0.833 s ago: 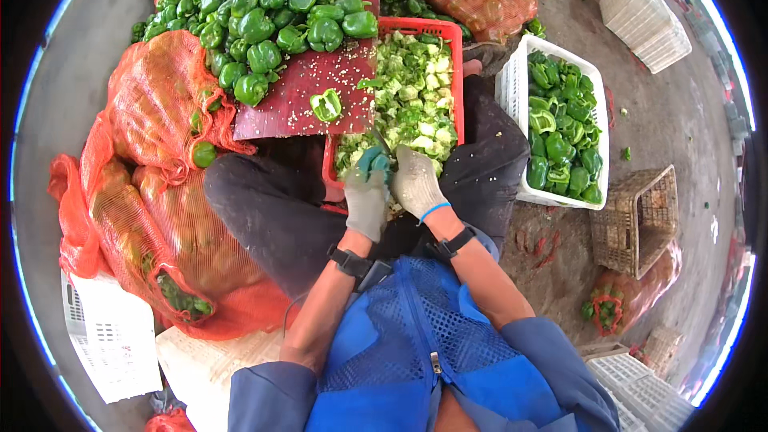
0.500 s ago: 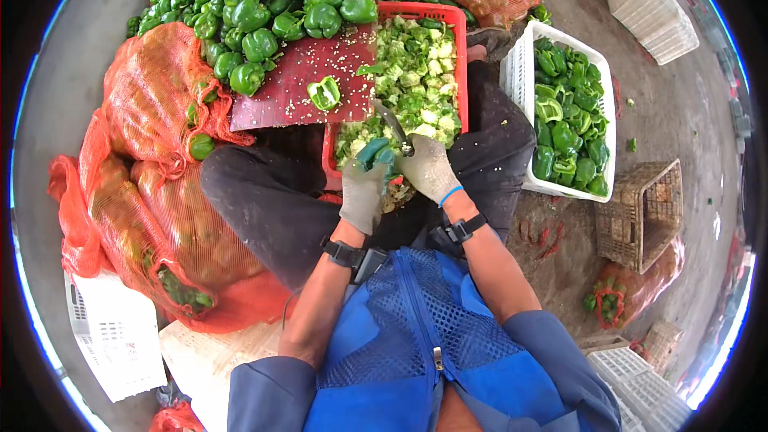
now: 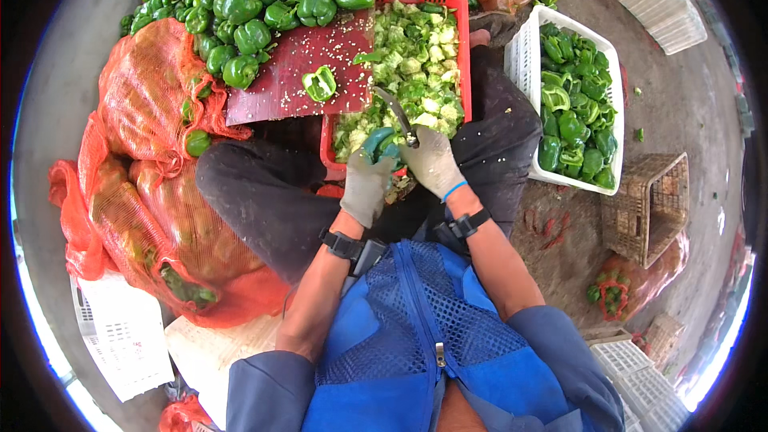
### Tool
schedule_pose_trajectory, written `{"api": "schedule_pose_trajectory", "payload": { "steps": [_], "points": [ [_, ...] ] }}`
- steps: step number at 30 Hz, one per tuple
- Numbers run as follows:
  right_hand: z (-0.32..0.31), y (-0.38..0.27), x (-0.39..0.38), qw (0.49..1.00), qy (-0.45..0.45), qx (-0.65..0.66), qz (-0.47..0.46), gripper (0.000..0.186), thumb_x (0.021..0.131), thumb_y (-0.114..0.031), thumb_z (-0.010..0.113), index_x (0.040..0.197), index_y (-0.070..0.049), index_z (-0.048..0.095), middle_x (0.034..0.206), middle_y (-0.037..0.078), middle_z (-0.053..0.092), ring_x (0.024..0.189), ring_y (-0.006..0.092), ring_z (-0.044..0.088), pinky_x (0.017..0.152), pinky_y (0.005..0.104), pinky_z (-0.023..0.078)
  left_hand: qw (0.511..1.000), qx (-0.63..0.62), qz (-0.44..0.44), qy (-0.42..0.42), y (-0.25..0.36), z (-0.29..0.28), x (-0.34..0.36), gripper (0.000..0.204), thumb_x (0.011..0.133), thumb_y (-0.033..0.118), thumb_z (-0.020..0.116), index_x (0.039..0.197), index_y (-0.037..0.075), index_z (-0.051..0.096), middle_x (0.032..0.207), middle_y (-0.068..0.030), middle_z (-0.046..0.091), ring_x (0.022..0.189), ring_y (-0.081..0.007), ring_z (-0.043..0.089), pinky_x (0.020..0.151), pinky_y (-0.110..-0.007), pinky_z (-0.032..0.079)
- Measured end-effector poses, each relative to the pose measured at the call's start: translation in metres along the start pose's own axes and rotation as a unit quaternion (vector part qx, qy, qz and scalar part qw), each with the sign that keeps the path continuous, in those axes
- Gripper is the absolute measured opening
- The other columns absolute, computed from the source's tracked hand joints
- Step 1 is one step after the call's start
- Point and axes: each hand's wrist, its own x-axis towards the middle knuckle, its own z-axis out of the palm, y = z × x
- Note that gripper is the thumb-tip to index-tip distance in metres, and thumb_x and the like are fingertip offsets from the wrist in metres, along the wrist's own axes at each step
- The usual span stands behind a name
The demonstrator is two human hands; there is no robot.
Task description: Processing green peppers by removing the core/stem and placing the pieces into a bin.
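My left hand (image 3: pixel 365 189), in a grey work glove, is closed round a dark green, rounded thing that looks like a bell pepper (image 3: pixel 378 142); the fingers partly cover it. Close beside it, my gloved right hand (image 3: pixel 434 164) grips a knife (image 3: pixel 394 108) with a curved blade pointing up and left. Both hands are over the near edge of a red crate (image 3: pixel 464 56) full of pale green pepper cores and scraps. A cut-open green pepper (image 3: pixel 320 84) lies on the dark red board (image 3: pixel 280 100), among scattered seeds.
Whole green peppers (image 3: pixel 252 36) are heaped on the board. Red mesh sacks (image 3: pixel 152 88) crowd the left. At the right stands a white crate (image 3: pixel 522 64) of cut peppers, with a brown crate (image 3: pixel 644 208) on its side nearby. Stacked white crates (image 3: pixel 660 4) are farther off.
The view has shifted slightly, so the board and crates sit a little higher. Both hands stay close together, and the knife blade is tipped a bit more upright.
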Motion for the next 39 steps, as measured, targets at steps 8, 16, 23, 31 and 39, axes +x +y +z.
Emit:
{"api": "schedule_pose_trajectory", "payload": {
  "steps": [8,16,23,31,39],
  "points": [
    [-0.043,-0.031,-0.009,0.957,-0.144,0.195,0.160,0.035,0.091,-0.025,0.084,0.097,0.005,0.066,0.065,0.008,0.066,0.047,0.0147,0.062,0.041,0.0319,0.047,0.965,-0.214,-0.124,-0.088,0.006,-0.018,-0.002,0.035,0.107,0.000,0.061,0.141,-0.005,0.069,0.125,-0.0121,0.077,0.108,-0.0183,0.076,0.097,-0.035,0.065],
    [-0.038,-0.015,-0.004,0.936,-0.181,0.229,0.194,0.035,0.093,-0.026,0.086,0.098,0.004,0.068,0.066,0.009,0.066,0.048,0.0158,0.062,0.041,0.0323,0.046,0.927,-0.325,-0.148,-0.111,-0.010,-0.026,-0.003,0.042,0.109,0.000,0.060,0.151,-0.005,0.060,0.139,-0.0189,0.072,0.118,-0.0290,0.076,0.102,-0.046,0.067],
    [-0.037,0.002,-0.002,0.816,-0.162,0.495,0.252,0.034,0.100,-0.032,0.078,0.109,-0.003,0.063,0.063,0.003,0.059,0.044,0.0129,0.055,0.037,0.0292,0.038,0.931,-0.341,-0.122,-0.041,-0.012,-0.014,-0.001,0.044,0.110,0.003,0.060,0.154,0.002,0.060,0.138,-0.0139,0.073,0.118,-0.0278,0.076,0.101,-0.047,0.067],
    [-0.059,0.011,0.007,0.835,-0.045,0.504,0.216,0.040,0.107,-0.045,0.074,0.111,-0.006,0.066,0.078,0.004,0.066,0.048,0.0106,0.055,0.039,0.0278,0.040,0.912,-0.364,-0.171,-0.082,-0.016,-0.021,0.001,0.051,0.108,0.002,0.061,0.158,0.002,0.054,0.150,-0.0226,0.067,0.136,-0.0388,0.069,0.108,-0.046,0.063],
    [-0.064,-0.003,0.010,0.987,-0.045,-0.052,-0.143,0.047,0.088,-0.031,0.082,0.120,0.002,0.074,0.108,0.022,0.075,0.102,0.0437,0.073,0.091,0.0499,0.059,0.889,-0.373,-0.216,-0.158,-0.013,-0.015,0.001,0.054,0.110,0.002,0.058,0.163,-0.001,0.048,0.148,-0.0165,0.067,0.128,-0.0270,0.071,0.112,-0.042,0.061]
  ]
}}
